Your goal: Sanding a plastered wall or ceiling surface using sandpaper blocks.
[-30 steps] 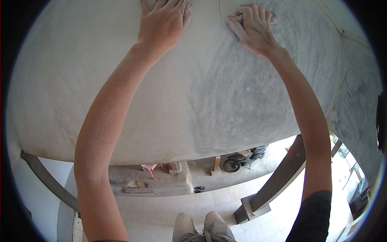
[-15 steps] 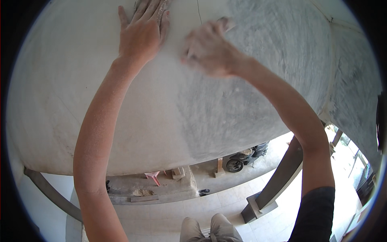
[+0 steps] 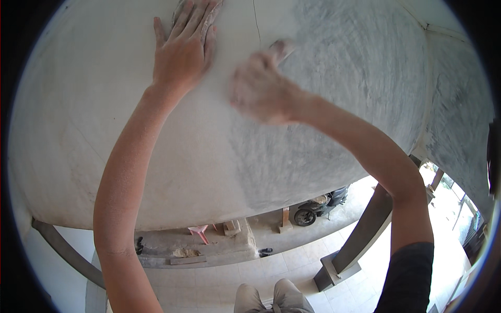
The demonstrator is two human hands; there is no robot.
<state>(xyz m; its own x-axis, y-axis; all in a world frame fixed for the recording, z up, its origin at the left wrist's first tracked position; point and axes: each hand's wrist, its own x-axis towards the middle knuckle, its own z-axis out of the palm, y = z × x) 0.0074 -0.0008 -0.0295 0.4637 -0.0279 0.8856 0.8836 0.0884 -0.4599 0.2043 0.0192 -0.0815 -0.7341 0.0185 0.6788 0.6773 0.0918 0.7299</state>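
Above me stretches a broad plastered surface, pale on the left and streaked darker grey on the right. My left hand presses against its pale part, fingers long and the little finger spread. Under the fingers lies a dusty, crumpled whitish pad whose edges show on both sides of them. My right hand, smeared by motion, is curled against the border between pale and grey. A small dark-and-light piece sticks out beyond its far side; its kind is too blurred to make out. White dust coats both hands.
A thin crack runs between the hands at the top. Far below are a pink plastic chair, a motorbike, a wooden plank and a tiled floor. A dark pillar rises at lower right.
My right hand has swept down and slightly left across the plaster, with the small piece still in it. My left hand keeps its place on the surface; the whole view has shifted slightly.
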